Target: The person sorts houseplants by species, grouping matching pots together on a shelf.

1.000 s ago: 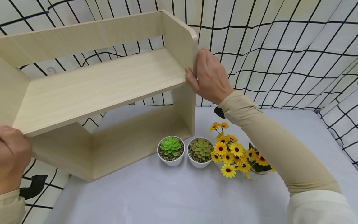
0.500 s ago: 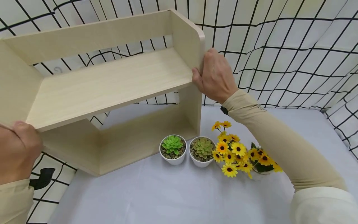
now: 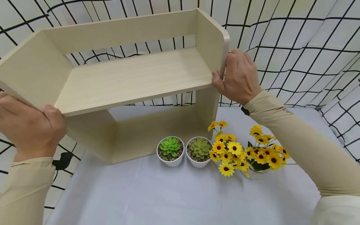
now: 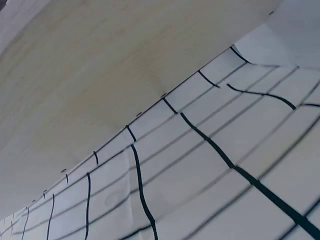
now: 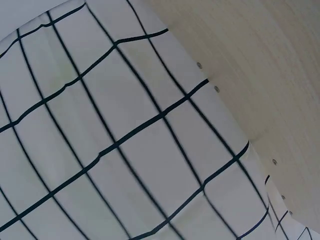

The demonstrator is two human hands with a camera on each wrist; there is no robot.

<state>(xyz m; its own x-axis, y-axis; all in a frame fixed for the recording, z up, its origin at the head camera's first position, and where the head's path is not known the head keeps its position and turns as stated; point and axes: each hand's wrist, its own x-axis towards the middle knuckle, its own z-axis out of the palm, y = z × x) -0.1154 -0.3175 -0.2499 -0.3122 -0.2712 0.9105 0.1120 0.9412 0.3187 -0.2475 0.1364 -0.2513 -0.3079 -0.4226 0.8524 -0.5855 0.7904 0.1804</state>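
A pale wooden two-tier shelf [image 3: 137, 78] stands at an angle on the white-covered table [image 3: 168, 193]. My left hand [image 3: 33, 125] grips the front edge of its left side panel, thumb toward the inside. On the opposite side, my right hand [image 3: 239, 76] holds the right panel's front edge, with the thumb near the upper board. Neither hand shows in its own wrist view; the left one has a side panel [image 4: 110, 85], the right one a panel with small screws [image 5: 265, 75]. Fingers behind the panels are hidden.
Two white pots with a bright green succulent [image 3: 170, 146] and a duller one [image 3: 200, 148] stand before the shelf's lower right. Beside them are yellow flowers [image 3: 229, 150] and a second flower pot [image 3: 262, 154]. A black-lined white grid wall [image 3: 298, 53] rises behind.
The shelf has shifted right in the head view, and its left end has swung up and back, so it faces the front more squarely. Both hands have moved along with it.
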